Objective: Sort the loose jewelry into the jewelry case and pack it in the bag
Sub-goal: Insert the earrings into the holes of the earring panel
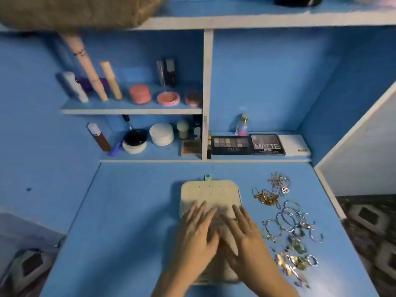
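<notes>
A beige jewelry case [209, 192] lies opened flat on the blue table, its far panel dotted with small holes and a snap tab at its far edge. My left hand [198, 234] and my right hand [244, 236] lie flat on the case's middle, fingers straight and spread, covering the near half. To the right of the case the loose jewelry is spread out: silver bangles and rings [289, 221], a gold chain heap [266, 198], a silver chain heap [279, 183] and shiny earrings [293, 264]. A brown woven bag [81, 11] sits on the top shelf at the upper left.
Shelves behind the table hold cosmetics: pink jars [140, 94], tubes, a white jar [161, 133], eyeshadow palettes [231, 144] and a small perfume bottle [242, 125]. The table's right edge [330, 194] drops to a patterned floor.
</notes>
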`<state>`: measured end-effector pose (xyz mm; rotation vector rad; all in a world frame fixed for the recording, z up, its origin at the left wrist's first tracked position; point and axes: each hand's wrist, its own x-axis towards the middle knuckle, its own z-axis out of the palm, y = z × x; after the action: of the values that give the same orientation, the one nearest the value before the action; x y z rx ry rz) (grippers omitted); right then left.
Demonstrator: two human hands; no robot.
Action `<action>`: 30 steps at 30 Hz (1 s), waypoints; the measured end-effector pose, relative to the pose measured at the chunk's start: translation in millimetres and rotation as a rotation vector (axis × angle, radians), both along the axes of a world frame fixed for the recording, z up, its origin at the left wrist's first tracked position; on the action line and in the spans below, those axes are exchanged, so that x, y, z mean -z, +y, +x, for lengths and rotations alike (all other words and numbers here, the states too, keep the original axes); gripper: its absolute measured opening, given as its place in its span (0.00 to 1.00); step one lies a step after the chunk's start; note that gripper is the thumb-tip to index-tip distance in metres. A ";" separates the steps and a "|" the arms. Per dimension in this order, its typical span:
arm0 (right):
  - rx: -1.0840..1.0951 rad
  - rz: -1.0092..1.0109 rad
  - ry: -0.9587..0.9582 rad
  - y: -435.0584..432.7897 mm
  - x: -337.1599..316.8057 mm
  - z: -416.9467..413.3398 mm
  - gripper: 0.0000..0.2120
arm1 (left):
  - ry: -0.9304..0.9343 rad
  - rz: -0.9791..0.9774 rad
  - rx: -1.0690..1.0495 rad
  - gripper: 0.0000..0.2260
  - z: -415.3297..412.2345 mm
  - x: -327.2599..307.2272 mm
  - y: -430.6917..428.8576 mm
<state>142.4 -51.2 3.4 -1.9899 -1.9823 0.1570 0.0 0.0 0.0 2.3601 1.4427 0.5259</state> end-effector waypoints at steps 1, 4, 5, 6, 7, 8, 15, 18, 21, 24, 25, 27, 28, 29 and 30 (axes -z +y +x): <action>-0.018 -0.003 -0.021 -2.8 11.7 -3.7 0.24 | 0.058 0.043 0.046 0.22 -3.5 15.0 -2.4; -0.048 0.077 -0.043 -11.3 45.4 -4.7 0.24 | 0.159 0.150 0.067 0.23 -11.1 44.9 -5.2; -0.061 0.076 -0.038 -13.0 50.1 -4.0 0.26 | 0.173 0.190 0.066 0.24 -11.6 47.7 -7.0; -0.071 0.104 -0.040 -13.4 52.0 -4.4 0.28 | 0.176 0.219 0.070 0.24 -10.8 47.4 -9.6; -0.070 0.125 -0.044 -12.1 51.2 -4.0 0.28 | 0.175 0.246 0.062 0.23 -10.0 46.9 -9.9; -0.058 0.151 -0.040 -11.3 52.1 -2.8 0.29 | 0.171 0.262 0.053 0.23 -10.1 46.8 -9.5; -0.039 0.223 -0.102 -10.2 53.1 -3.4 0.26 | 0.222 0.279 0.022 0.24 -7.2 47.5 -9.7; -0.034 0.208 -0.158 -12.2 49.9 -1.8 0.30 | 0.249 0.234 0.014 0.25 -5.5 42.3 -11.9; -0.016 0.180 -0.217 -12.8 47.5 -2.4 0.29 | 0.288 0.173 0.006 0.25 -4.7 37.7 -11.2; 0.004 0.165 -0.232 -11.9 46.4 -5.6 0.29 | 0.270 0.109 0.029 0.31 -4.6 31.7 -12.9; 0.009 0.157 -0.233 -11.9 47.1 -6.5 0.29 | 0.262 0.097 0.036 0.35 -4.3 30.5 -13.4; 0.013 0.145 -0.229 -11.7 47.3 -7.8 0.29 | 0.264 0.068 0.028 0.39 -5.1 30.7 -14.4; 0.011 0.137 -0.224 -11.7 47.3 -8.2 0.29 | 0.267 0.067 0.019 0.39 -5.2 29.4 -14.9; 0.009 0.126 -0.217 -11.9 46.8 -8.6 0.29 | 0.269 0.069 0.011 0.38 -4.6 27.7 -14.8; 0.003 0.109 -0.210 -12.1 46.7 -8.9 0.29 | 0.277 0.068 0.006 0.35 -4.4 27.8 -14.8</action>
<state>133.6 -63.3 -43.3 -2.0098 -2.0644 -0.1651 -4.4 -14.8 -27.8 2.5714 1.5528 0.2563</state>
